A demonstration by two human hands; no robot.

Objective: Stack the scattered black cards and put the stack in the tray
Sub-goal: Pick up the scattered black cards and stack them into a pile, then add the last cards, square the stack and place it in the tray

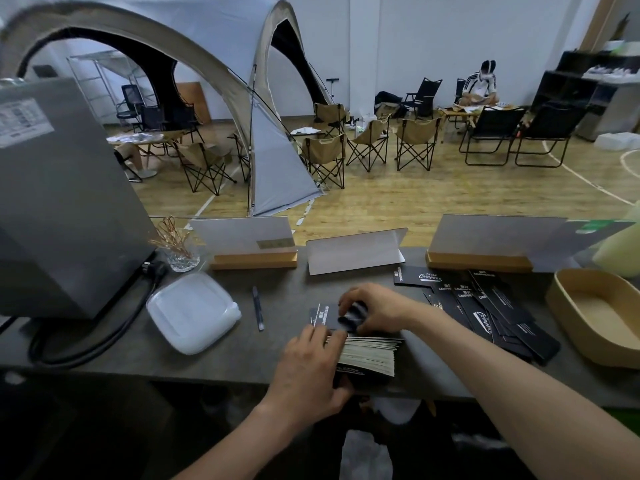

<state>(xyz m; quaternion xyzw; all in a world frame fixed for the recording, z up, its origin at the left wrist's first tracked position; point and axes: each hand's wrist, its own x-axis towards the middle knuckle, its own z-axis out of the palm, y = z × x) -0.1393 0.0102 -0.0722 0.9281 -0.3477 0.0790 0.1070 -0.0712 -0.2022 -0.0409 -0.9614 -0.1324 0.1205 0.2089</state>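
A thick stack of black cards (pixel 369 356) rests near the front edge of the dark counter (pixel 270 292), its pale card edges facing me. My left hand (pixel 313 370) grips the stack's left end. My right hand (pixel 375 308) lies on top of the stack, fingers curled over a black card there. Several loose black cards (pixel 485 306) with white lettering lie scattered to the right of the stack. The tan tray (pixel 561 299) stands at the far right of the counter with nothing in it.
A white plastic lid (pixel 192 311) and a pen (pixel 258 308) lie left of the stack. A grey machine (pixel 65 202) with a black cable fills the left. Three sign holders (pixel 356 252) and a glass of sticks (pixel 180 252) line the counter's back edge.
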